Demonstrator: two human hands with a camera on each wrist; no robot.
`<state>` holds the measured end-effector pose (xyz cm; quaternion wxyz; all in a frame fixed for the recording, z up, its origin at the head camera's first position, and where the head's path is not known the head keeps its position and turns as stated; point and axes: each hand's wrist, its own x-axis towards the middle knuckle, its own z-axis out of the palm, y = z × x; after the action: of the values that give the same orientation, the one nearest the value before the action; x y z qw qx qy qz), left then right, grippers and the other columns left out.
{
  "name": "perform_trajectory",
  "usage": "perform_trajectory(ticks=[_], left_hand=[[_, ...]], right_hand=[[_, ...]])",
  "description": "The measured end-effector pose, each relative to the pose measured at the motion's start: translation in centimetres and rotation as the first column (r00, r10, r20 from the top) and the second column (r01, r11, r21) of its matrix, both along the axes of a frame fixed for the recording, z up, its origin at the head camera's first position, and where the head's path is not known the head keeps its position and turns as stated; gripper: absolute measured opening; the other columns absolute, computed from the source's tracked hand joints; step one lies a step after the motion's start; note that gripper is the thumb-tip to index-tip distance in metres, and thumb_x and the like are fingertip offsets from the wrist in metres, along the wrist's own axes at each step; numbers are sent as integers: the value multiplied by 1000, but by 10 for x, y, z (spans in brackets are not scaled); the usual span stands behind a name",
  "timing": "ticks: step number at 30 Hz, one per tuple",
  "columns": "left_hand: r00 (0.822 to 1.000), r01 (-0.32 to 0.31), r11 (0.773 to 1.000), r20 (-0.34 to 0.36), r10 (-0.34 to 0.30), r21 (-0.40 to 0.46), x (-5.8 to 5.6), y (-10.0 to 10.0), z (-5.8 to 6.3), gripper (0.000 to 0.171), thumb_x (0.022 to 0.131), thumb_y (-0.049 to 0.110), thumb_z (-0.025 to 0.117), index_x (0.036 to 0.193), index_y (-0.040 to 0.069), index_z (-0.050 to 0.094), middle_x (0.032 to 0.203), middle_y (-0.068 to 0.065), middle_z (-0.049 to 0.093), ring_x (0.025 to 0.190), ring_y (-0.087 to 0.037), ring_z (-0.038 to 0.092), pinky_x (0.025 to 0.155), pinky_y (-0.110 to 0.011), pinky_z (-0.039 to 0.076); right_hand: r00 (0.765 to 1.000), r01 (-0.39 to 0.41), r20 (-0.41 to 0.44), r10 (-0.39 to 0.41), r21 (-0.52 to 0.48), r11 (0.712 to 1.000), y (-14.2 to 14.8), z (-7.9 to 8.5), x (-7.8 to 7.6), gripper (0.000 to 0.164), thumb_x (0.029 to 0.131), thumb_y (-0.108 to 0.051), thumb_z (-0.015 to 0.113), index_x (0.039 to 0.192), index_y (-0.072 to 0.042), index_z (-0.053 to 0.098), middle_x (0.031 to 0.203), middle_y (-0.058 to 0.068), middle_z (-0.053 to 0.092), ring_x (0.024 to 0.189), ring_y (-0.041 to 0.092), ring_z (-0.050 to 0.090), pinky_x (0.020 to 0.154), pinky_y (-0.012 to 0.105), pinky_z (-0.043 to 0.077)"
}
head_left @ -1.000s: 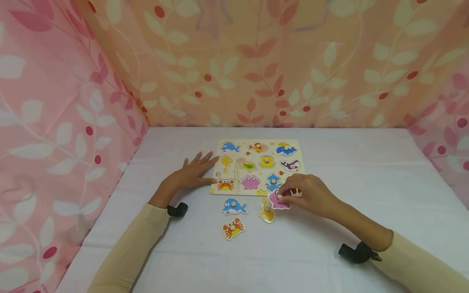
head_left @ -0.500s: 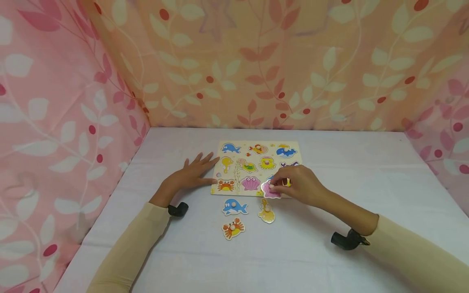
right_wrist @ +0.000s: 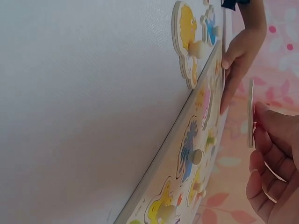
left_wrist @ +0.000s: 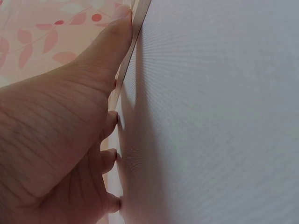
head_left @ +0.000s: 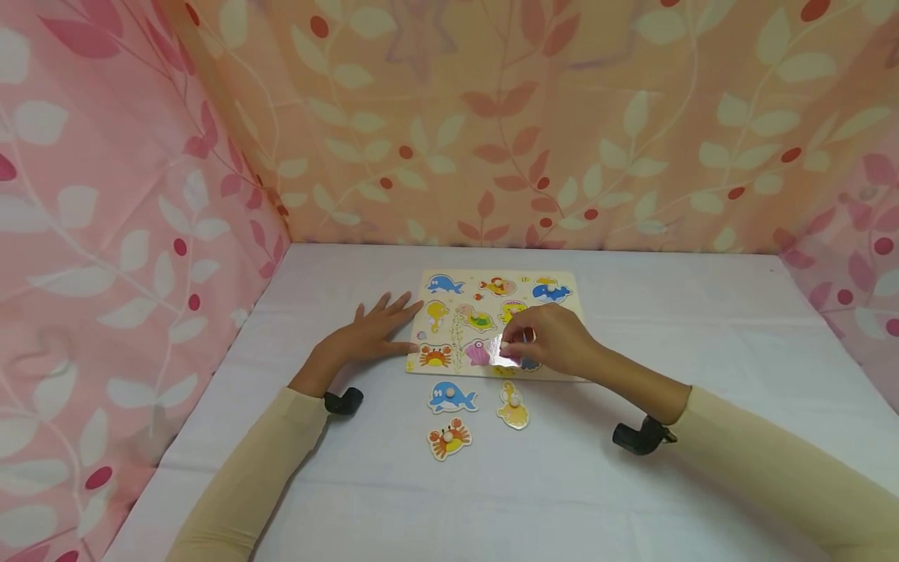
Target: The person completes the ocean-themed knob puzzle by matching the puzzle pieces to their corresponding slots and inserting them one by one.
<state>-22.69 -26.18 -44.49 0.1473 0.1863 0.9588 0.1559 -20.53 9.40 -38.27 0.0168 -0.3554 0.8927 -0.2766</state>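
My right hand [head_left: 558, 339] pinches a pink seashell puzzle piece [head_left: 502, 353] by its knob, over the lower part of a wooden peg-puzzle board [head_left: 522, 290]. Glare whitens the piece's face. From the right wrist the piece [right_wrist: 251, 114] appears edge-on, raised off the board. A printed pink shell shape [head_left: 477, 353] lies just left of it. At the board's left edge rests my left hand [head_left: 375, 332], fingers spread. In the left wrist view its thumb [left_wrist: 110, 39] lies along the board's edge.
In front of the board lie a blue dolphin piece [head_left: 452, 397], an orange crab piece [head_left: 449, 439] and a yellow seahorse piece [head_left: 513, 406]. Several knobbed pieces, such as the blue whale [head_left: 551, 291], sit in the board. A patterned cloth [head_left: 421, 117] surrounds the white table [head_left: 337, 499].
My right hand has carried the seashell piece left and upward, from the board's front edge to beside the printed shell shape. My left hand has stayed at the board's edge.
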Motion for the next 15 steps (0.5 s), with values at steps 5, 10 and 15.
perform_trajectory(ticks=[5,10,15], left_hand=[[1000,0,1000,1,0,2,0,0,-1,93,89,71,59,163,38,13,171,2,2,156,-35,-9,115,-71,-7],[1000,1,1000,1,-1,5,1,0,1,92,90,70,60,163,38,14,171,2,2,156,-35,-9,114,-72,-6],[1000,5,1000,-3,-5,-5,1,2,2,92,90,68,61,163,36,14,171,1,2,156,-36,-8,114,-72,-6]], right_hand=[[999,17,51,-18,32,999,-9,-3,-7,9,85,-27,85,90,-21,80,71,-16,66,70,11,55,63,29,46],[998,19,61,-23,62,998,-18,-8,-15,9,85,-26,85,89,-20,80,77,-14,69,71,13,55,65,30,47],[998,5,56,-11,95,995,-26,-14,-22,9,85,-27,85,86,-20,79,69,-12,64,70,13,54,64,30,45]])
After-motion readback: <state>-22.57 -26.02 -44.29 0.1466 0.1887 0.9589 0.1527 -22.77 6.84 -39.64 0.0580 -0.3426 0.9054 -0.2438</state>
